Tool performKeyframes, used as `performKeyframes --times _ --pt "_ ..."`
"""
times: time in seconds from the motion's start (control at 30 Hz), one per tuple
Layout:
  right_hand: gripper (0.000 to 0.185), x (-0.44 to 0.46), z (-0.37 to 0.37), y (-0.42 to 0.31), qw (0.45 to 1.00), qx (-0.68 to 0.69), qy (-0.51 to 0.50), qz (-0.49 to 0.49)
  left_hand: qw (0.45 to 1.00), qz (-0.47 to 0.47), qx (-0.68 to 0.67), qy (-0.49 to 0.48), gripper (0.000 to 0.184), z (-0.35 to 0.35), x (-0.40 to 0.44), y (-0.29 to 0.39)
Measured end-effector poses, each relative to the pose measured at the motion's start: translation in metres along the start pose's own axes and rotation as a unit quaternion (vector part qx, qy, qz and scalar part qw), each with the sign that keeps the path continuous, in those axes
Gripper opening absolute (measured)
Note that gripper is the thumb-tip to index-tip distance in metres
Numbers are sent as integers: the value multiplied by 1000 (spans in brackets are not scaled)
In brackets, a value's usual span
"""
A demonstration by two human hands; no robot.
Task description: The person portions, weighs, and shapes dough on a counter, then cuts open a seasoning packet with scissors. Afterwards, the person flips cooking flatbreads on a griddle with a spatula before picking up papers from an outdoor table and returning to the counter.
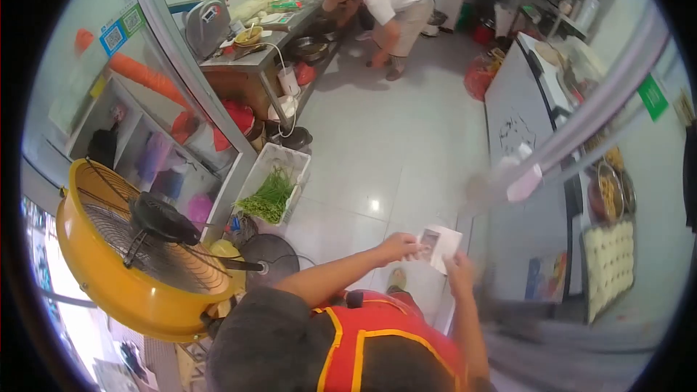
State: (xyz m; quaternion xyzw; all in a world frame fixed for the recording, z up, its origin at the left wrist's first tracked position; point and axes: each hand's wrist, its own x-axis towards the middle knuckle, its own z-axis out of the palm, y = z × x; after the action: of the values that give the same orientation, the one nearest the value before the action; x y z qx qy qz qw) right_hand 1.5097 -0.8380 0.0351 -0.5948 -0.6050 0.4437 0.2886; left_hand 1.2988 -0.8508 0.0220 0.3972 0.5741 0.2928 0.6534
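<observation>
In front of my red apron (388,319) with yellow trim, both hands are on a small white packet (451,239) that has a grey rectangular panel. It looks like a flat box or folded paper; its exact kind is unclear. My left hand (401,248) grips the panel side, thumb and fingers closed. On the lower right edge, my right hand (459,272) closes around a corner, slightly blurred.
A large yellow fan (138,297) stands at left. Beside it, a white crate (301,174) holds green vegetables (268,196). Ahead, a person (392,11) bends by a cluttered counter (239,58). A white freezer (523,116) and blurred door frame (581,138) are at right.
</observation>
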Motion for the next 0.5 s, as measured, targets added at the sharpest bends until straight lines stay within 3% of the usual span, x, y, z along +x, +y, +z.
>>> performKeyframes --times 0.07,0.17,0.27,0.33,0.47,0.5 --pt "26 75 21 8 993 58 -103 16 997 11 5 70 21 -33 16 27" --pt "24 141 39 -64 984 -7 -176 -18 985 61 -10 164 20 -86 50 30" --pt "22 213 72 -92 967 147 -207 28 953 78 -77 281 20 -141 75 54" --pt "22 265 89 -99 964 116 -237 13 904 43 -219 365 20 -186 86 83" --pt "21 376 128 -82 965 26 -260 -18 845 103 -282 443 18 -305 142 85" --pt "21 410 138 -39 965 -20 -256 -60 832 98 -298 457 17 -330 156 86"
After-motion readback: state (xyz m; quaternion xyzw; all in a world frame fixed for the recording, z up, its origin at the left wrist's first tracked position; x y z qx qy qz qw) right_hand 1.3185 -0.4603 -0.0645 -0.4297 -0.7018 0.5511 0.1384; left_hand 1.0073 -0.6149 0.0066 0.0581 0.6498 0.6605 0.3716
